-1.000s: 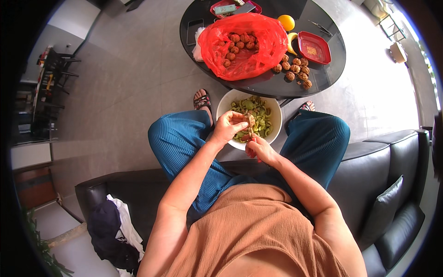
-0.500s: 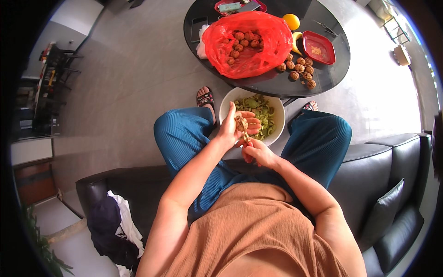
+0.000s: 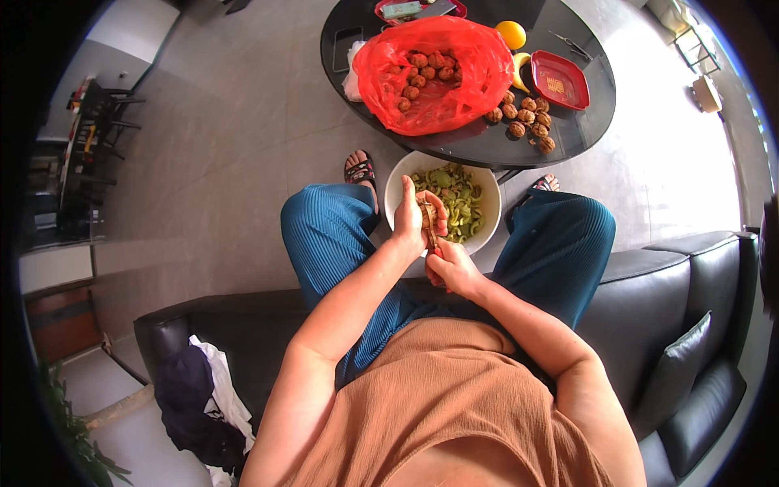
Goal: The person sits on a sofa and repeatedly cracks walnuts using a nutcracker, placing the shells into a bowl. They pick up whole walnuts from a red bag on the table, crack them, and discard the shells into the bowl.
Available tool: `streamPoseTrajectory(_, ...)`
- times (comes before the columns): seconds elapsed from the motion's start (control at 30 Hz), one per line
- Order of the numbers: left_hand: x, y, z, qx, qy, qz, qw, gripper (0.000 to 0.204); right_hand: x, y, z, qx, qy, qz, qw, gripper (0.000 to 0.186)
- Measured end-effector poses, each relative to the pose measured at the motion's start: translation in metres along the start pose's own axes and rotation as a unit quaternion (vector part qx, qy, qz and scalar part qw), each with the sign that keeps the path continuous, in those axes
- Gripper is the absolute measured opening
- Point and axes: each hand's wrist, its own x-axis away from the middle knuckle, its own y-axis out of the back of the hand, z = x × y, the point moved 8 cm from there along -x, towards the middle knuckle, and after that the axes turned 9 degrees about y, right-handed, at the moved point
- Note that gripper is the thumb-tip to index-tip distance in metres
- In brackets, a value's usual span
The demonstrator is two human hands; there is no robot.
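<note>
My left hand (image 3: 412,217) is closed around a brown walnut (image 3: 427,214), its thumb upright and its fingers curled over the far side. My right hand (image 3: 456,268) grips a narrow tool (image 3: 432,237) whose tip meets the walnut. Most of that tool is hidden by my fingers, so its exact kind is unclear. Both hands are held over the near part of a white bowl (image 3: 396,180) standing between my feet. Green curled peels or husk pieces (image 3: 459,193) lie in the bowl.
Beyond the bowl stands a black oval table (image 3: 454,151). On it are a red plastic bag (image 3: 479,89) of walnuts, several loose walnuts (image 3: 527,118), a red tray (image 3: 561,79), a banana (image 3: 519,71), an orange fruit (image 3: 511,34) and scissors (image 3: 571,44). A black sofa (image 3: 633,300) is around me.
The left fingers, stretched out flat before, have curled around the walnut. My right hand stays close beside it, still holding the tool against the walnut.
</note>
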Motion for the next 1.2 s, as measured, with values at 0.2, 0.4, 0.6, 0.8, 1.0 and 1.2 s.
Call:
streamPoseTrajectory(0.2,-0.002,0.001,-0.005,-0.027,0.006,0.009,1.000,0.074,-0.012,-0.010,-0.022,-0.171,0.029,0.058,0.983,0.024)
streamPoseTrajectory(0.4,0.004,0.008,-0.002,-0.014,0.045,0.021,0.999,0.074,-0.004,-0.009,-0.001,-0.135,0.009,0.082,0.987,0.029)
streamPoseTrajectory(0.6,0.004,0.007,0.003,-0.015,0.065,0.005,0.998,0.074,-0.003,-0.006,-0.023,-0.065,-0.010,0.056,0.996,0.028)
streamPoseTrajectory(0.8,-0.004,0.011,0.010,0.014,0.089,0.052,0.995,0.072,-0.003,-0.002,-0.021,-0.047,-0.026,0.035,0.998,0.028)
streamPoseTrajectory(1.0,-0.013,0.022,0.009,-0.040,0.066,0.070,0.995,0.053,-0.012,0.009,-0.046,-0.052,-0.053,0.003,0.997,0.026)
streamPoseTrajectory(1.2,-0.016,0.037,0.021,-0.088,0.099,0.070,0.989,0.037,0.002,0.021,-0.033,0.157,-0.092,-0.051,0.982,0.034)
